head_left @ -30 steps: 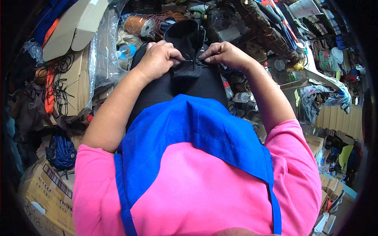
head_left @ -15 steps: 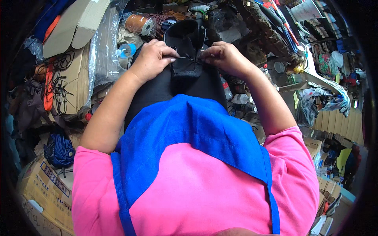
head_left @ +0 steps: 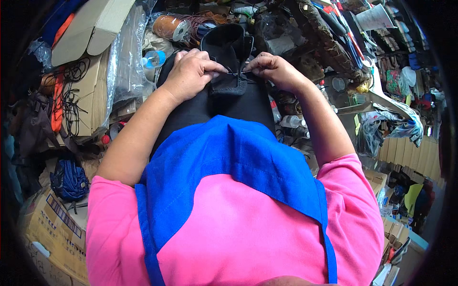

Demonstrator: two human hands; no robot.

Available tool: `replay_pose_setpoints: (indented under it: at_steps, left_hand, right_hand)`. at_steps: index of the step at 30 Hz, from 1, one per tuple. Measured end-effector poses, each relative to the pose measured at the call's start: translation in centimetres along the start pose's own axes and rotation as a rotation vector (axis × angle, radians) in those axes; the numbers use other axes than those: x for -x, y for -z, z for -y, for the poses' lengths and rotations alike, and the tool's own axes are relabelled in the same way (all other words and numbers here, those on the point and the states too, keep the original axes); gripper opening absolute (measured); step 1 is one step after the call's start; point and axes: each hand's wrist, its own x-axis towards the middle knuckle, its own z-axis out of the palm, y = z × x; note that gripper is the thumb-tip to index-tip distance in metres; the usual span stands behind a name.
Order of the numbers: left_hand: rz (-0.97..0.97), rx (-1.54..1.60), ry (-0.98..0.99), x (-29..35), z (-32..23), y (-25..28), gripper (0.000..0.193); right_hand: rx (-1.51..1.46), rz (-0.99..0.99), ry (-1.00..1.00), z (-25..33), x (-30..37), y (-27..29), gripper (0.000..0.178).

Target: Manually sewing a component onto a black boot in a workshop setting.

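Note:
A black boot [head_left: 228, 88] rests between my knees, its rounded end toward me and its open shaft [head_left: 223, 35] pointing away. From the left, my left hand [head_left: 191, 74] reaches to the middle of the boot, thumb and index finger closed on a thin, shiny needle [head_left: 232, 74]. Opposite it, my right hand [head_left: 274, 69] pinches at the boot's right side; what its fingertips hold is too small to make out. The fingertips of both hands are close together over the boot.
A wrapped spool of orange cord [head_left: 171, 28] lies beyond my left hand, near a clear plastic bottle [head_left: 154, 59]. Stacked cardboard [head_left: 88, 102] stands at the left. To the right are clear bottles [head_left: 293, 121] and a wooden bracket [head_left: 355, 107]. A carton [head_left: 57, 233] sits at lower left.
My left hand has moved right, bringing its fingertips nearer the middle of the boot and covering more of the needle. My right hand has shifted slightly, still pinching.

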Motion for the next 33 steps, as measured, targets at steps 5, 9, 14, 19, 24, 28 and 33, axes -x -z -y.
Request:
replay_pose_setpoints:
  at_steps: [5, 9, 14, 19, 24, 28, 33]
  left_hand:
    - [0.005, -0.005, 0.003, 0.0, 0.2, -0.1, 0.020]
    - [0.016, -0.014, 0.004, -0.1, 0.2, -0.2, 0.020]
    - [0.017, -0.039, -0.002, -0.2, -0.1, -0.2, 0.018]
    - [0.018, -0.038, -0.003, -0.5, -0.2, -0.6, 0.015]
    - [0.081, -0.038, 0.011, -1.3, -0.1, -0.6, 0.013]
    - [0.051, -0.019, 0.032, -0.2, -1.2, -0.8, 0.012]
    - [0.035, -0.017, 0.080, 1.0, -2.1, -1.1, 0.014]
  right_hand:
    - [-0.002, 0.037, -0.010, 0.0, -0.2, 0.2, 0.018]
    - [0.003, 0.054, -0.028, 0.2, -0.2, 0.3, 0.019]
    - [0.007, 0.048, 0.003, 0.2, -0.2, 0.4, 0.019]
    - [-0.039, 0.058, -0.001, 0.2, -0.3, 0.2, 0.019]
    - [-0.039, 0.070, -0.011, 0.4, -0.6, 0.1, 0.021]
    - [0.023, -0.021, 0.043, -0.5, 0.3, -0.8, 0.024]
    - [0.109, -0.160, 0.060, -0.3, 1.6, -2.1, 0.027]
